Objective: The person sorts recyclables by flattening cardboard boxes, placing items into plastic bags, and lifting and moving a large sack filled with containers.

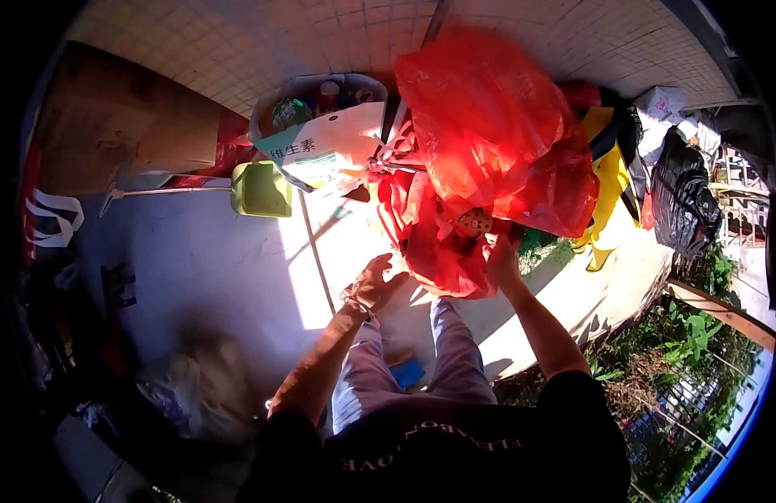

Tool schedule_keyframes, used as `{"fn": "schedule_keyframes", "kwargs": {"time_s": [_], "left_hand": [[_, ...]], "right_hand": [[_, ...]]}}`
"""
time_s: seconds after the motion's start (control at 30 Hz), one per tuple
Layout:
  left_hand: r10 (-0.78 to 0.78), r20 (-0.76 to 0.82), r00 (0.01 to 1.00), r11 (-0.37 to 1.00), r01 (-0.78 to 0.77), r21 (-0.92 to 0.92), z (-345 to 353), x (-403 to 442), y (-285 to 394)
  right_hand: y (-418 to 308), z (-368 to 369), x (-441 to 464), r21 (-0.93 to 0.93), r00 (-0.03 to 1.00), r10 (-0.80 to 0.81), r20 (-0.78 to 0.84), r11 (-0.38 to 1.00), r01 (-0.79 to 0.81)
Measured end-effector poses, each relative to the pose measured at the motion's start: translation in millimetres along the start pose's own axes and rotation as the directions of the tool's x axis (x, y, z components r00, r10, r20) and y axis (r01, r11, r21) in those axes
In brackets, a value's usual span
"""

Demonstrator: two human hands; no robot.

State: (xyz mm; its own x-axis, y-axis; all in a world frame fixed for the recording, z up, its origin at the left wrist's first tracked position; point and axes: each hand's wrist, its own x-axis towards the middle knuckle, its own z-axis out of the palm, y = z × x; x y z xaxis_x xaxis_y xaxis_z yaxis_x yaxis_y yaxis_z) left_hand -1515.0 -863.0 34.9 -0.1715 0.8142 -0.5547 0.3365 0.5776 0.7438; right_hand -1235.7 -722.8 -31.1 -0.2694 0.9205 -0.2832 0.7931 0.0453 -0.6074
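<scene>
In the head view, a red plastic bag (451, 272) hangs in front of my legs, its mouth spread and a round yellow patterned item (474, 221) showing in it. My right hand (501, 258) pinches the bag's right edge. My left hand (376, 283) is just left of the bag, fingers apart and holding nothing that I can see; whether a fingertip touches the plastic I cannot tell. Above, a puffed-out, translucent red plastic bag (488, 117) bulges up against the wall side. Knotted red handles lie at its left.
Left of the bags are a printed white sack (333, 147), a tub with bottles (262, 117), a green dustpan (262, 189) and a cardboard box (128, 121). On the right are a yellow bag (607, 205), a black bag (681, 193) and plants (694, 335) beyond the floor's edge.
</scene>
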Motion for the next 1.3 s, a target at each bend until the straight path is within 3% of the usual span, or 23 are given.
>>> {"fn": "schedule_keyframes", "kwargs": {"time_s": [0.07, 0.13, 0.2, 0.23, 0.3, 0.37, 0.4, 0.43, 0.47, 0.5, 0.53, 0.57, 0.6, 0.67, 0.7, 0.77, 0.8, 0.87, 0.93, 0.97, 1.03, 1.07, 1.3], "left_hand": [[-0.115, -0.017, 0.993, 0.991, 0.115, 0.068, -6.0, -27.2, -31.5], [-0.093, -0.002, 0.996, 0.993, 0.093, 0.068, -13.8, -58.4, -82.1], [-0.194, -0.185, 0.964, 0.975, 0.209, 0.07, -26.0, -111.4, -107.4], [-0.336, -0.141, 0.931, 0.933, 0.349, 0.084, -38.1, -135.6, -123.5], [-0.475, -0.133, 0.87, 0.849, 0.492, 0.192, -50.8, -188.0, -176.6], [-0.619, -0.216, 0.755, 0.767, 0.64, 0.04, -47.0, -245.2, -239.7], [-0.71, -0.131, 0.692, 0.699, 0.715, -0.012, -60.6, -272.1, -241.3], [-0.778, -0.062, 0.625, 0.628, 0.774, -0.078, -51.0, -299.6, -275.5], [-0.732, 0.009, 0.681, 0.68, 0.731, 0.061, -32.3, -326.7, -322.8], [-0.561, 0.085, 0.823, 0.717, 0.432, 0.547, -25.7, -353.8, -341.3], [-0.673, 0.167, 0.721, 0.673, 0.502, 0.542, -28.0, -373.3, -333.8], [-0.637, 0.232, 0.735, 0.681, 0.396, 0.616, -4.0, -392.1, -363.4], [-0.689, 0.132, 0.713, 0.631, 0.501, 0.592, 4.4, -410.2, -362.7], [-0.71, 0.176, 0.681, 0.629, 0.503, 0.593, -17.1, -444.0, -322.2], [-0.638, 0.27, 0.721, 0.704, 0.404, 0.584, 11.0, -446.5, -363.3], [-0.681, 0.151, 0.716, 0.659, 0.51, 0.553, 10.0, -461.6, -341.7], [-0.721, -0.068, 0.689, 0.604, 0.673, 0.427, -9.2, -469.5, -308.2], [-0.715, -0.109, 0.69, 0.644, 0.712, 0.28, -30.3, -471.8, -286.4], [-0.864, -0.164, 0.476, 0.502, 0.841, -0.204, 36.4, -428.4, -361.7], [-0.916, -0.187, 0.356, 0.402, 0.806, -0.435, 29.0, -424.7, -356.0], [-0.892, -0.089, 0.442, 0.385, 0.644, -0.661, -21.1, -432.9, -298.1], [-0.909, -0.061, 0.412, 0.317, 0.589, -0.743, -35.1, -428.4, -287.2], [-0.968, 0.031, 0.248, -0.01, 0.083, -0.996, -97.4, -418.1, -275.7]], "right_hand": [[-32.4, -11.8, -19.1, -0.221, 0.986, -0.137, -0.095, 0.969, 0.113], [-36.4, -8.9, -33.9, -0.202, 0.977, -0.209, -0.047, 0.96, 0.196], [-53.7, -2.4, -53.2, -0.03, 0.971, -0.233, 0.048, 0.972, 0.235], [-66.4, -0.9, -62.1, 0.12, 0.972, -0.212, 0.098, 0.972, 0.2], [-85.5, 1.0, -77.8, 0.136, 0.901, -0.316, 0.296, 0.948, 0.288], [-127.8, 5.8, -93.1, -0.011, 0.886, -0.317, 0.338, 0.94, 0.34], [-145.3, 9.4, -94.5, -0.1, 0.785, -0.475, 0.398, 0.828, 0.552], [-165.2, 16.5, -101.0, -0.153, 0.827, -0.34, 0.447, 0.882, 0.446], [-192.1, 22.5, -112.0, -0.063, 0.85, -0.282, 0.444, 0.937, 0.344], [-199.0, 32.5, -114.2, -0.029, 0.83, -0.305, 0.468, 0.933, 0.359], [-210.8, 42.9, -117.3, 0.055, 0.784, -0.457, 0.419, 0.875, 0.481], [-237.5, 48.9, -121.0, 0.061, 0.747, -0.53, 0.401, 0.829, 0.556], [-262.8, 51.5, -126.5, 0.066, 0.708, -0.594, 0.382, 0.781, 0.621], [-245.9, 93.0, -100.2, 0.104, 0.587, -0.715, 0.379, 0.664, 0.741], [-242.2, 105.7, -90.6, 0.129, 0.559, -0.708, 0.431, 0.662, 0.738], [-269.8, 119.2, -82.0, 0.134, 0.547, -0.614, 0.569, 0.726, 0.675], [-285.2, 124.1, -79.4, 0.121, 0.54, -0.564, 0.624, 0.753, 0.647], [-318.3, 135.2, -74.8, 0.088, 0.52, -0.487, 0.702, 0.784, 0.615], [-349.9, 145.7, -73.5, 0.05, 0.492, -0.421, 0.762, 0.795, 0.604], [-360.1, 154.4, -70.3, 0.033, 0.476, -0.401, 0.783, 0.791, 0.612], [-383.7, 169.1, -62.6, 0.025, 0.437, -0.365, 0.822, 0.79, 0.613], [-397.6, 176.2, -57.8, 0.02, 0.421, -0.35, 0.837, 0.788, 0.615], [-494.6, 253.9, -22.1, 0.024, 0.303, -0.277, 0.912, 0.773, 0.634]]}}
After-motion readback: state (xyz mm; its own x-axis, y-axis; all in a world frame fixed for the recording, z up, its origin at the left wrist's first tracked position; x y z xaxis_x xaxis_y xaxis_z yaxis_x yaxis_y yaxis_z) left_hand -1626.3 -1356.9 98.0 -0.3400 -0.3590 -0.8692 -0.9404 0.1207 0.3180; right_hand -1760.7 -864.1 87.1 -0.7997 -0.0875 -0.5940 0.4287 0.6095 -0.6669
